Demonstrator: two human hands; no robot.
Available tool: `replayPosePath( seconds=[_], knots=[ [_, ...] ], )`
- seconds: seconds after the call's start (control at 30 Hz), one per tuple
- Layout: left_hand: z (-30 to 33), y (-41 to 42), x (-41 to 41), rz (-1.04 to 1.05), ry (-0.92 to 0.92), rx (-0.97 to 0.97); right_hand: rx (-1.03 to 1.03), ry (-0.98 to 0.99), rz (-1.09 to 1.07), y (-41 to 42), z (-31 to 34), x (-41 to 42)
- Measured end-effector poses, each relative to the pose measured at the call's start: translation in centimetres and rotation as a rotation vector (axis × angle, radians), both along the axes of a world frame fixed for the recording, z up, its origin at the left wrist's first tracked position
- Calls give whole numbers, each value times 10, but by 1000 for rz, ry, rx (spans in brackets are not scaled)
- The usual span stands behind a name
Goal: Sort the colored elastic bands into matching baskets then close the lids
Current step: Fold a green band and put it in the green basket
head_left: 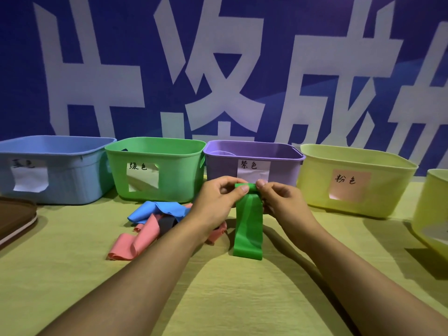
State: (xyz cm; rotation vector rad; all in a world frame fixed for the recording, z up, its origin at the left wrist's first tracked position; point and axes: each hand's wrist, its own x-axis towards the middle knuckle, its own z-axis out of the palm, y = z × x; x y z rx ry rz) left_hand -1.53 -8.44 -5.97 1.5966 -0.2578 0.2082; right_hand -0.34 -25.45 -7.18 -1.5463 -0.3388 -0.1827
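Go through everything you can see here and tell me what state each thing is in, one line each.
green band: gripped at its top by both hands, lower end on the table
left hand: pinching the band
right hand: pinching the band
blue band: loose on the table
pink bands: loose on the table
blue basket: open, no lid
green basket: open
purple basket: open
yellow basket: open

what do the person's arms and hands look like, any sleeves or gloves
Both forearms are bare as far as the frame shows: no sleeves in view. The left hand and right hand wear no gloves, rings, watch or bracelet. Fingernails look short and unpainted.
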Motion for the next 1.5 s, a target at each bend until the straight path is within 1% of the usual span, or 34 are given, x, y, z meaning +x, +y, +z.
replayPosePath(
  seconds=[0.2, 0.43, 0.6, 0.67, 0.73, 0.83, 1.2, 1.37, 1.5],
  knots=[
    [0, 4, -1, -21, -43, -18, -29, -53, 18, -2, 0, 0],
    [-1, 5, -1, -42, -47, -54, -82, -111, 6, -3, 0, 0],
    [3, 1, -5, -90, 34, -185, -57, -142, 17, -3, 4, -4],
    [2, 0, -7, -85, 86, -169, -56, -151, 6, -4, 6, -6],
    [1, 1, -6, -58, 137, -109, -70, -158, 3, -3, 8, -8],
    [-3, 3, -1, -9, 150, -23, -99, -177, -5, -1, 8, -10],
    [-2, 2, -5, 93, 145, 15, -117, -232, 33, 2, 7, -9],
    [-2, 4, -4, 87, 168, -5, -155, -236, 24, 1, 7, -10],
    [-6, 3, 0, 52, 137, -31, -115, -208, 42, 1, 7, -11]
  ],
)
